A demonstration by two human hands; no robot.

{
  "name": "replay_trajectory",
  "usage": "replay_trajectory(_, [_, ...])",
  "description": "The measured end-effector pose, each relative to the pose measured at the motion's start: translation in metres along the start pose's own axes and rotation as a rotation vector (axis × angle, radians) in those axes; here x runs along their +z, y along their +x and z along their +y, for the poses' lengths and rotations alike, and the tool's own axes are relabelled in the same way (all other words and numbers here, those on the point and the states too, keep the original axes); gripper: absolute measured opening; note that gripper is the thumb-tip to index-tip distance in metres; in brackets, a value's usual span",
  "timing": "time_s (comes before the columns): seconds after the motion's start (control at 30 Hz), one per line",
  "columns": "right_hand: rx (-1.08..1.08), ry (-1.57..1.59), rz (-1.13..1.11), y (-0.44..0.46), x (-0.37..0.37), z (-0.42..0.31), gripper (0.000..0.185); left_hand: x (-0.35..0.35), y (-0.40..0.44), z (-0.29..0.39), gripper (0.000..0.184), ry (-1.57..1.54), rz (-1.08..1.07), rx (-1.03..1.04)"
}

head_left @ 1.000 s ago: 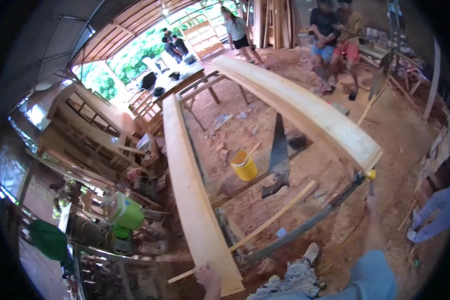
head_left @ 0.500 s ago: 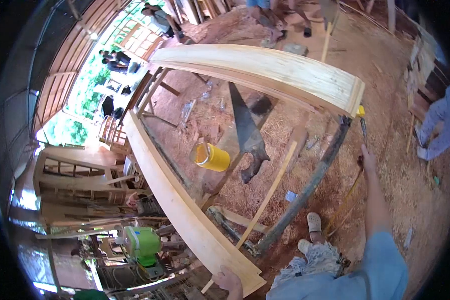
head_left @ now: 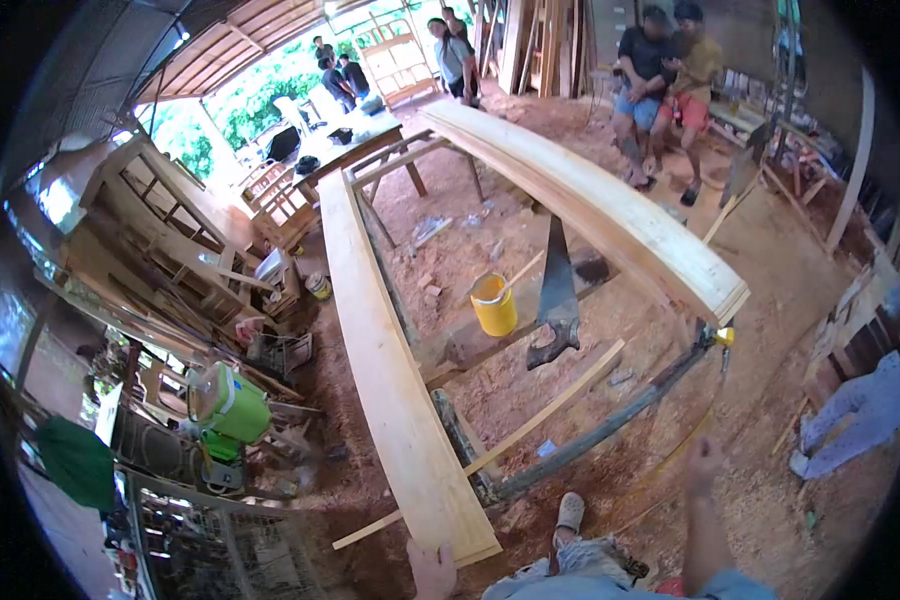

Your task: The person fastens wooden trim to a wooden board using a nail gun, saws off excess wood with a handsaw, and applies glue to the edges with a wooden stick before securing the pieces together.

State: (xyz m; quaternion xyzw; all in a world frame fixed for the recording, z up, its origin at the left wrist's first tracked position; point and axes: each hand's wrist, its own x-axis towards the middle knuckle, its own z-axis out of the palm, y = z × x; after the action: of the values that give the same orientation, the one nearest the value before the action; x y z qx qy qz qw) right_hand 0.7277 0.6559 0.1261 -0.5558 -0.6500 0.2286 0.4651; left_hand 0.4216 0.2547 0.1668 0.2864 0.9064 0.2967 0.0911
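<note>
Pale board (head_left: 395, 420) against left hand (head_left: 432, 572)

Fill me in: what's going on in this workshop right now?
A person has their left hand at the near end of the long board on the left. Their right hand is out to the other side, clear of the boards; whether it holds anything is too blurred to tell. Opposite lies a stack of boards, with a yellow object at its near end. Between them are a yellow bucket and a handsaw.
</note>
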Motion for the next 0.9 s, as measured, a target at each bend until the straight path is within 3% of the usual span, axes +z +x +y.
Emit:
replay_trajectory(0.03, [0.108, 0.111, -0.179, -0.028, 0.008, 0.016, 0.011, 0.003, -0.004, -0.001, 0.042, -0.031, 0.012, 0.004])
replay_trajectory(0.07, [-0.154, 0.183, -0.172, -0.048, 0.01, -0.039, 0.01, 0.009, -0.009, -0.002, 0.041, -0.091, 0.094, 0.066])
replay_trajectory(0.1, [0.178, 0.254, -0.43, -0.072, 0.005, -0.085, 0.01, 0.016, -0.014, -0.004, 0.04, -0.152, 0.183, 0.121])
replay_trajectory(0.13, [0.288, 0.263, -0.554, -0.098, 0.015, -0.107, 0.012, 0.023, -0.014, -0.003, 0.04, -0.189, 0.212, 0.105])
replay_trajectory(0.17, [0.068, 0.27, -0.717, -0.119, 0.031, -0.104, 0.021, 0.029, -0.012, -0.002, 0.041, -0.162, 0.266, 0.113])
replay_trajectory(0.2, [0.245, 0.473, -0.823, -0.139, 0.036, -0.147, 0.03, 0.034, -0.011, -0.004, 0.041, -0.132, 0.315, 0.12])
replay_trajectory(0.23, [0.137, 0.364, -0.857, -0.161, 0.057, -0.142, 0.034, 0.044, -0.01, -0.01, 0.04, -0.115, 0.341, 0.106])
replay_trajectory(0.3, [-0.378, 0.257, -0.795, -0.183, 0.082, -0.167, 0.048, 0.052, -0.009, -0.013, 0.04, -0.118, 0.377, 0.12])
replay_trajectory(0.37, [-0.251, 0.191, -1.082, -0.205, 0.132, -0.133, 0.046, 0.045, -0.005, -0.009, 0.039, -0.142, 0.394, 0.132])
replay_trajectory(0.47, [-0.065, 0.149, -1.268, -0.22, 0.117, -0.185, 0.045, 0.041, 0.002, -0.016, 0.034, -0.241, 0.34, 0.175])
replay_trajectory(0.57, [-0.178, 0.009, -1.048, -0.23, 0.104, -0.208, 0.042, 0.046, 0.009, -0.02, 0.032, -0.377, 0.328, 0.137])
replay_trajectory(0.7, [-0.066, 0.046, -1.052, -0.231, 0.11, -0.214, 0.042, 0.045, 0.012, -0.028, 0.026, -0.49, 0.328, 0.088])
replay_trajectory(0.77, [-0.076, -0.251, -1.088, -0.229, 0.087, -0.25, 0.045, 0.038, 0.011, -0.024, 0.025, -0.628, 0.283, 0.077])
replay_trajectory(0.83, [-0.081, -0.233, -1.049, -0.233, 0.099, -0.231, 0.047, 0.025, 0.004, -0.017, 0.025, -0.565, 0.275, -0.033])
replay_trajectory(0.9, [0.132, 0.105, -1.064, -0.238, 0.121, -0.207, 0.052, 0.035, 0.004, -0.024, 0.027, -0.528, 0.274, -0.057])
